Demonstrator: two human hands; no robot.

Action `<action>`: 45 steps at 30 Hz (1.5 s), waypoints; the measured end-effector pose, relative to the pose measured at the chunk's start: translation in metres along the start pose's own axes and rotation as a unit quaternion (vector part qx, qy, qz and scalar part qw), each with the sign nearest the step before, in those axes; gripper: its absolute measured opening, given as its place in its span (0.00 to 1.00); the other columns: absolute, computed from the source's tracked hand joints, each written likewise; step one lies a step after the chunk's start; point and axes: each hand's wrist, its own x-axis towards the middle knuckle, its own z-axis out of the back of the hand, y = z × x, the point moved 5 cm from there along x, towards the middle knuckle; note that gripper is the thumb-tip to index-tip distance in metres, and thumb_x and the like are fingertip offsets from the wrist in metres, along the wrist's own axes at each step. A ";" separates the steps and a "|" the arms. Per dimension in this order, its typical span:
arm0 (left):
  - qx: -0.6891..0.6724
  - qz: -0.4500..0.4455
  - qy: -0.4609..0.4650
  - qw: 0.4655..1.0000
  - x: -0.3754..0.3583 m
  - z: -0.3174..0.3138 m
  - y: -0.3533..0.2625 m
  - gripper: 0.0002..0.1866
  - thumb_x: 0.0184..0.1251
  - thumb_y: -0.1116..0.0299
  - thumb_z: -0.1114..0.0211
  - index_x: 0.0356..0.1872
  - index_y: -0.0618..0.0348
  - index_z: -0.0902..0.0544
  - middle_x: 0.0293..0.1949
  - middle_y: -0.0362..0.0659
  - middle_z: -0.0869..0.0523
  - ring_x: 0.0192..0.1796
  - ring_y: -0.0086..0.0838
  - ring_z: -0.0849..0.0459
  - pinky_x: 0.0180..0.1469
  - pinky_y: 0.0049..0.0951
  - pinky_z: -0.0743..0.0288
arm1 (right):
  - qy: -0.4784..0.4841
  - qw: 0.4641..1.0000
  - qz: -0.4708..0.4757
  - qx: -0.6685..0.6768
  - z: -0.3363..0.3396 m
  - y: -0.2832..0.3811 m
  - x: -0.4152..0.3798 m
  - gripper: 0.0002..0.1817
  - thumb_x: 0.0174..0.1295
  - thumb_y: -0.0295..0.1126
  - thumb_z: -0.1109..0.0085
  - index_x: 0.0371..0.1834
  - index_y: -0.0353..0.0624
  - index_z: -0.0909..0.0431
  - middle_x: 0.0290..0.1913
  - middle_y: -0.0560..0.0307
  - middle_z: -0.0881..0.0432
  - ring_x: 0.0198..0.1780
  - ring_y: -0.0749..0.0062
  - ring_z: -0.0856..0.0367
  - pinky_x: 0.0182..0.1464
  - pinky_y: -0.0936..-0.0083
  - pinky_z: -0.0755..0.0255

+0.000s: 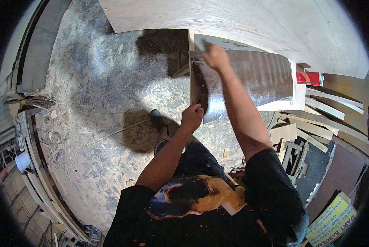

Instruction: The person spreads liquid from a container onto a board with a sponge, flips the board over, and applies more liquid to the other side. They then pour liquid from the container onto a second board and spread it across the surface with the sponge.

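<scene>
A dark brown, glossy sheet [250,76] lies over a pale wooden frame, its left part curved up. My left hand [192,118] is closed at the sheet's lower left corner, thumb and fingers pinched together at its edge. My right hand [215,57] is closed near the sheet's upper left corner, around a blurred, dark, narrow object that I cannot make out. Beyond the sheet's upper edge a strip of grey surface [233,44] shows inside the frame.
A large pale plywood panel [250,16] spans the top. At the right are a red box [309,78] and stacked wood offcuts [284,132]. Long boards [44,193] line the left side. Thin scraps lie on the stained floor [98,123]. A yellow-green printed packet [332,222] is at lower right.
</scene>
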 end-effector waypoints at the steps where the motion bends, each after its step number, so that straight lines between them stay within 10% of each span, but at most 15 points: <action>1: -0.002 -0.001 -0.001 1.000 0.001 -0.001 0.001 0.20 0.64 0.61 0.44 0.48 0.68 0.19 0.44 0.59 0.16 0.48 0.47 0.16 0.54 0.37 0.24 | 0.035 0.996 -0.074 -0.024 0.008 -0.023 -0.011 0.27 0.54 0.45 0.41 0.52 0.36 0.25 0.49 0.36 0.20 0.52 0.42 0.21 0.56 0.57 0.27; 5: 0.055 -0.050 0.002 0.997 0.002 0.001 -0.003 0.20 0.63 0.62 0.46 0.46 0.69 0.19 0.44 0.61 0.17 0.48 0.52 0.18 0.53 0.39 0.25 | 0.076 0.975 -0.197 -0.075 -0.020 -0.031 -0.036 0.24 0.56 0.44 0.45 0.48 0.36 0.22 0.49 0.36 0.19 0.53 0.44 0.21 0.57 0.57 0.27; 10: 0.066 -0.021 0.038 0.997 0.000 0.007 -0.017 0.16 0.65 0.61 0.47 0.32 0.65 0.19 0.34 0.59 0.17 0.39 0.51 0.17 0.42 0.44 0.25 | 0.113 0.984 -0.131 -0.039 -0.032 0.041 -0.016 0.22 0.55 0.43 0.44 0.46 0.38 0.19 0.50 0.37 0.19 0.53 0.46 0.20 0.56 0.58 0.26; 14: 0.070 0.020 0.027 0.997 -0.004 0.014 -0.014 0.14 0.68 0.64 0.45 0.44 0.61 0.17 0.33 0.46 0.14 0.25 0.27 0.17 0.31 0.29 0.22 | 0.116 0.989 -0.084 -0.033 -0.034 0.056 0.007 0.20 0.55 0.42 0.44 0.44 0.38 0.18 0.49 0.37 0.19 0.52 0.45 0.20 0.55 0.58 0.26; 27: -0.131 0.182 -0.099 0.970 -0.061 0.117 0.119 0.14 0.73 0.64 0.50 0.46 0.59 0.19 0.27 0.40 0.20 0.24 0.24 0.20 0.25 0.27 0.25 | 0.115 0.985 -0.103 -0.074 -0.021 0.059 0.007 0.21 0.58 0.41 0.45 0.51 0.40 0.22 0.53 0.43 0.19 0.58 0.48 0.23 0.59 0.58 0.28; 30: -0.153 0.175 -0.137 0.963 -0.069 0.127 0.177 0.14 0.73 0.63 0.49 0.46 0.59 0.19 0.28 0.40 0.20 0.23 0.23 0.21 0.24 0.26 0.26 | 0.209 0.973 -0.019 -0.097 -0.041 0.088 0.011 0.22 0.57 0.39 0.43 0.53 0.41 0.22 0.53 0.43 0.20 0.57 0.48 0.22 0.58 0.60 0.27; 37: -0.157 0.260 -0.180 0.936 -0.121 0.162 0.224 0.14 0.73 0.62 0.48 0.45 0.60 0.19 0.26 0.40 0.19 0.23 0.23 0.20 0.25 0.24 0.26 | 0.087 0.971 0.221 0.025 0.001 0.042 0.051 0.25 0.51 0.34 0.43 0.56 0.63 0.22 0.39 0.46 0.15 0.42 0.48 0.17 0.51 0.59 0.23; 45: -0.067 0.294 -0.226 0.926 -0.144 0.175 0.252 0.14 0.70 0.60 0.43 0.40 0.60 0.18 0.24 0.41 0.18 0.23 0.26 0.17 0.23 0.28 0.23 | 0.137 0.967 0.201 -0.079 -0.029 0.002 -0.026 0.29 0.43 0.25 0.48 0.52 0.63 0.19 0.46 0.56 0.15 0.43 0.55 0.16 0.49 0.64 0.21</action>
